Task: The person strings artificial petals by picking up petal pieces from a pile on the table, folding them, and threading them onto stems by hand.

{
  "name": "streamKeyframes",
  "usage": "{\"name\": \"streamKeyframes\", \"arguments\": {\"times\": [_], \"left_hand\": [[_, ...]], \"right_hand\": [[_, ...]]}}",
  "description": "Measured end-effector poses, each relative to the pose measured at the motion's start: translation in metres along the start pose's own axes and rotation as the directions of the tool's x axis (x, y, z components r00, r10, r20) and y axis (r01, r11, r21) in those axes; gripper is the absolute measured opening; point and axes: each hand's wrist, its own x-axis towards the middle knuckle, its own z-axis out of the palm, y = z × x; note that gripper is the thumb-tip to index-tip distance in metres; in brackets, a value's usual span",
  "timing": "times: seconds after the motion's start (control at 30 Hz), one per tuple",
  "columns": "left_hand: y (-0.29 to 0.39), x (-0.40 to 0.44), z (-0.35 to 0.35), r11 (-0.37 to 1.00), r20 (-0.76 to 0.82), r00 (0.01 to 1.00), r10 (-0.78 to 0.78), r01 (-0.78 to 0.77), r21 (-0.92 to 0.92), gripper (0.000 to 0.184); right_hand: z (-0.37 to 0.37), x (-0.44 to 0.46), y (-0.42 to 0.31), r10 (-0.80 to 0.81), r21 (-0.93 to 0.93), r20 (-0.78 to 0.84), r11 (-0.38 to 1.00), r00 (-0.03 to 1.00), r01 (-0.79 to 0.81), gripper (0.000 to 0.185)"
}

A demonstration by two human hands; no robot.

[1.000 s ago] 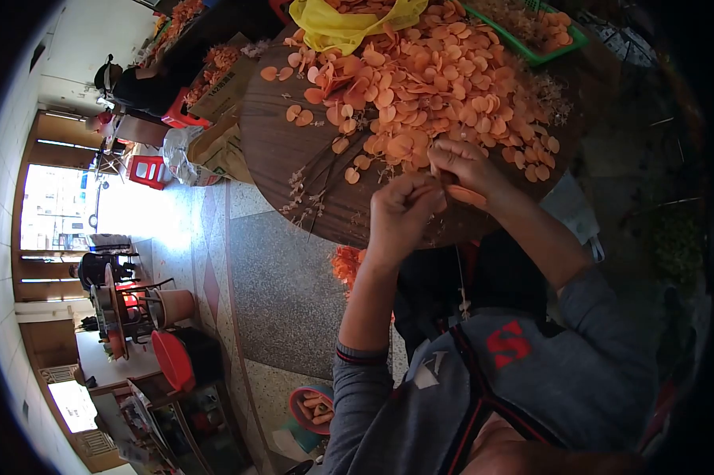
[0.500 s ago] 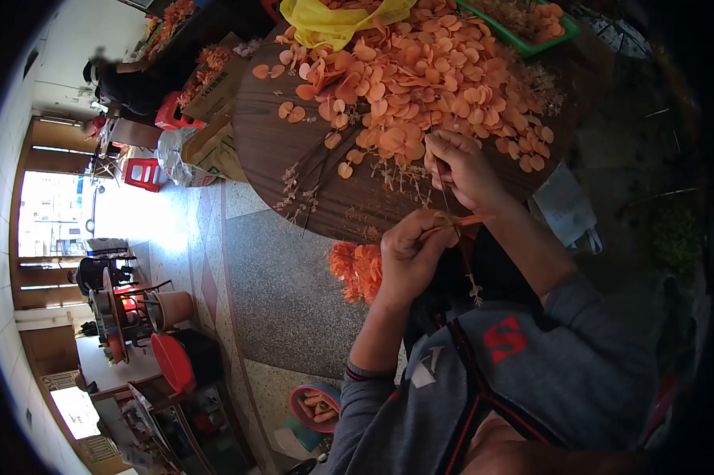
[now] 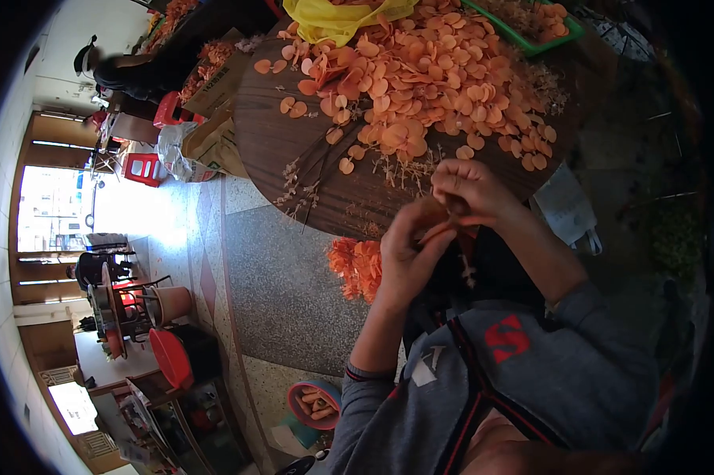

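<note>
My left hand (image 3: pixel 411 244) is closed, its thumb and fingers pinching a thin artificial flower stem (image 3: pixel 468 275). Small pale buds on that stem hang below the fingers. Close beside it, my right hand (image 3: pixel 469 192) is also closed, fingertips meeting the left ones around the stem; what exactly they pinch is partly hidden. Beyond both hands, a heap of orange artificial petals (image 3: pixel 452 87) covers much of the round wooden table (image 3: pixel 270 158). A bud sprig (image 3: pixel 408 172) lies just past my right hand. Ruffled orange flowers (image 3: pixel 355 267) sit left of my left hand, below the table edge.
On the table are a yellow plastic bag (image 3: pixel 325 22) and a green tray (image 3: pixel 551 43). Cardboard boxes (image 3: pixel 218 91), a red stool (image 3: pixel 143 168) and another person (image 3: pixel 127 75) are at the upper left. A pink-rimmed basin (image 3: pixel 316 405) stands on the floor.
My right hand has come down from the petal heap's edge to my left hand, and their fingertips now meet. The orange strip at my left fingers is less visible. The person behind has shifted.
</note>
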Motion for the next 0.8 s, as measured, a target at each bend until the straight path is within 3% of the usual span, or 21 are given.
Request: {"name": "streamKeyframes", "arguments": {"times": [0.1, 0.2, 0.33, 0.53, 0.63, 0.73, 0.8], "left_hand": [[0.004, -0.011, -0.004, 0.995, -0.337, 0.936, 0.102, -0.093, 0.045, 0.036], [-0.006, -0.027, -0.02, 0.859, -0.17, 0.895, 0.413, -0.321, 0.399, 0.036], [0.002, -0.02, -0.003, 0.801, -0.109, 0.926, 0.36, -0.247, 0.545, 0.027], [-0.006, -0.018, 0.004, 0.887, -0.181, 0.97, 0.16, -0.061, 0.458, 0.026], [-0.018, -0.024, 0.004, 0.974, -0.245, 0.969, -0.015, 0.069, 0.214, 0.026], [-0.018, -0.025, 0.013, 0.985, -0.284, 0.954, -0.1, 0.056, -0.16, 0.025], [-0.009, -0.022, 0.015, 0.966, -0.251, 0.951, -0.181, 0.124, -0.227, 0.022]], "right_hand": [[-0.008, 0.005, -0.002, -0.054, 0.13, -0.102, 0.989, 0.993, 0.067, 0.017], [-0.01, 0.009, 0.003, -0.079, 0.188, -0.149, 0.976, 0.986, 0.107, 0.017], [-0.003, 0.011, 0.011, -0.053, 0.208, -0.15, 0.974, 0.987, 0.084, 0.017], [0.0, 0.009, 0.013, -0.064, 0.187, -0.177, 0.977, 0.982, 0.097, 0.018], [0.003, 0.01, 0.016, -0.063, 0.158, -0.184, 0.983, 0.981, 0.093, 0.017], [0.006, 0.01, 0.019, -0.075, 0.14, -0.197, 0.985, 0.978, 0.104, 0.018], [0.008, 0.011, 0.021, -0.088, 0.138, -0.206, 0.983, 0.975, 0.118, 0.018]]}}
